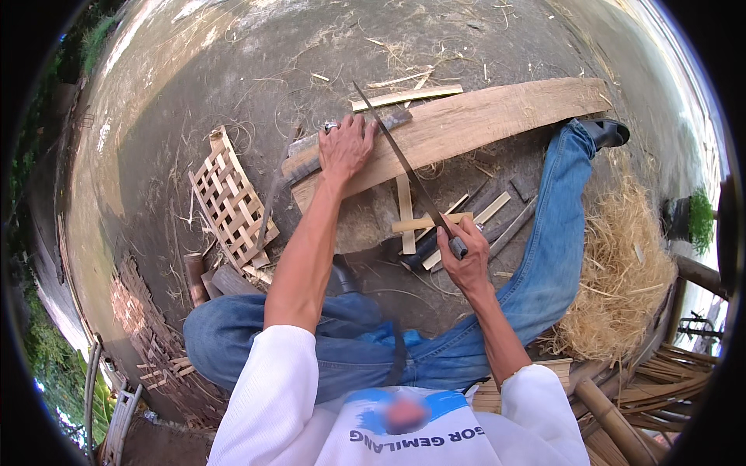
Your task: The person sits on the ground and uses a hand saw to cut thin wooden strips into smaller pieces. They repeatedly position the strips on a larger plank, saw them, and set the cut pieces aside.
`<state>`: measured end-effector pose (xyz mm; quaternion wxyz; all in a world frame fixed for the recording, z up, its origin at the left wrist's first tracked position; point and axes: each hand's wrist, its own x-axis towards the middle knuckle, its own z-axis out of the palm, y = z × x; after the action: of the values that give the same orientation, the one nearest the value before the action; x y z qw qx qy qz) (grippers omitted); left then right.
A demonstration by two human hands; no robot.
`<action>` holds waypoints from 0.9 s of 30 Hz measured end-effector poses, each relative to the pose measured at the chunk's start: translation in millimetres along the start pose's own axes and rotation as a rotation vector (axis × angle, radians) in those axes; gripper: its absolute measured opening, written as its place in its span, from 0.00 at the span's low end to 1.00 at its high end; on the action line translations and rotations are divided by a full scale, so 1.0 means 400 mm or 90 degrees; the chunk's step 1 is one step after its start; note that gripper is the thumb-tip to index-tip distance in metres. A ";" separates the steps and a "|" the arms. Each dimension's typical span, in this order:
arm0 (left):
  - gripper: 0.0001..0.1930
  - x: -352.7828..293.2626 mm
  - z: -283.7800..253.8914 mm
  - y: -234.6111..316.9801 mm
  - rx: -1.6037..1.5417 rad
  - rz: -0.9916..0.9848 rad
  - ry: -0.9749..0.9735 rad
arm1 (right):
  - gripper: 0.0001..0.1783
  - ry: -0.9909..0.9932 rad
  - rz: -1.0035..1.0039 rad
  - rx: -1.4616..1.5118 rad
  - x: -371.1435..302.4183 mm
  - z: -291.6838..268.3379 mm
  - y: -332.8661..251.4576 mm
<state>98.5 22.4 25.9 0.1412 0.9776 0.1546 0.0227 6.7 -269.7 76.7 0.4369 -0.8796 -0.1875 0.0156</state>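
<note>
My left hand (346, 149) is closed over a dark, narrow stick (309, 166) that lies across the near left end of a long wooden plank (497, 116). In my right hand (468, 256) is the handle of a long-bladed knife (408, 167). Its dark, thin blade slants up and left over the plank, narrowing to a tip beyond the far edge, just right of my left fingers. A pale flat strip (432, 222) lies beside the blade near my right hand. Another pale strip (408, 97) rests along the plank's far side.
A woven slat panel (233, 198) lies left on the ground, near bamboo pieces (196, 278). Loose strips and dark tools lie between my legs. A heap of pale shavings (618, 272) sits beyond my outstretched right leg (548, 233). Bamboo poles (614, 415) are at lower right.
</note>
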 end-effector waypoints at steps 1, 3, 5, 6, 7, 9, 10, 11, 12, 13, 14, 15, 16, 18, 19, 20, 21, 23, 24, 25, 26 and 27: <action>0.23 -0.001 0.002 -0.003 0.000 0.000 -0.001 | 0.20 0.000 -0.015 0.020 0.009 0.003 0.010; 0.23 0.006 0.005 -0.006 0.000 0.009 0.004 | 0.19 0.000 -0.025 0.021 0.047 0.013 0.004; 0.23 0.010 0.003 -0.010 -0.003 0.016 0.012 | 0.19 -0.013 -0.009 0.019 0.078 0.015 0.003; 0.23 0.011 0.001 -0.008 0.002 0.015 0.011 | 0.19 -0.013 -0.012 0.021 0.074 0.013 0.008; 0.22 0.009 0.000 -0.005 0.006 0.013 0.010 | 0.19 -0.013 -0.015 0.022 0.062 0.010 0.019; 0.22 0.007 0.001 -0.002 0.005 0.013 0.010 | 0.19 -0.016 -0.011 0.030 0.035 0.000 0.020; 0.22 0.011 0.000 -0.002 0.000 0.016 0.012 | 0.19 -0.017 -0.014 0.023 0.039 0.003 0.024; 0.22 0.007 0.001 -0.002 -0.004 0.022 0.011 | 0.18 -0.017 -0.013 0.017 0.042 0.009 0.021; 0.22 0.005 0.006 -0.006 0.002 0.028 0.018 | 0.18 -0.017 -0.013 0.010 0.049 0.014 0.011; 0.22 0.005 0.011 -0.011 0.007 0.035 0.024 | 0.19 -0.006 -0.025 0.013 0.070 0.026 0.000; 0.22 0.010 0.005 -0.011 0.013 0.041 0.035 | 0.19 -0.014 -0.010 0.015 0.075 0.025 -0.003; 0.22 0.010 0.002 -0.007 0.008 0.032 0.024 | 0.19 -0.021 0.006 0.016 0.078 0.024 -0.005; 0.22 0.008 0.000 -0.003 0.002 0.023 0.014 | 0.19 -0.028 0.022 0.018 0.079 0.022 -0.007; 0.22 0.006 0.001 -0.007 0.004 0.015 0.019 | 0.18 -0.012 0.000 0.009 0.041 0.012 0.021; 0.22 0.006 0.005 -0.014 0.011 0.019 0.035 | 0.18 -0.019 0.001 0.018 0.021 0.002 0.029; 0.22 0.003 0.008 -0.008 0.015 0.030 0.045 | 0.18 -0.021 0.011 0.024 0.009 -0.010 0.019; 0.22 0.005 0.006 -0.006 0.017 0.030 0.028 | 0.17 -0.017 0.010 0.004 0.019 -0.006 0.013; 0.23 0.010 0.004 0.002 0.021 0.034 -0.008 | 0.16 0.000 0.014 -0.005 0.076 0.033 0.000; 0.23 0.011 0.007 -0.001 0.029 0.043 0.015 | 0.16 0.010 0.009 -0.006 0.115 0.049 -0.011; 0.22 0.008 0.011 -0.003 0.036 0.052 0.038 | 0.15 0.022 0.000 0.001 0.138 0.059 -0.012; 0.22 0.011 0.015 -0.008 0.042 0.058 0.062 | 0.15 0.019 0.001 -0.006 0.136 0.059 -0.011; 0.21 0.008 0.018 -0.012 0.020 0.038 0.062 | 0.16 0.010 0.004 -0.014 0.117 0.055 -0.004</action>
<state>100.7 25.8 17.4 0.1171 0.9817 0.1320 0.0719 45.2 -235.9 70.7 0.4285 -0.8851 -0.1817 0.0076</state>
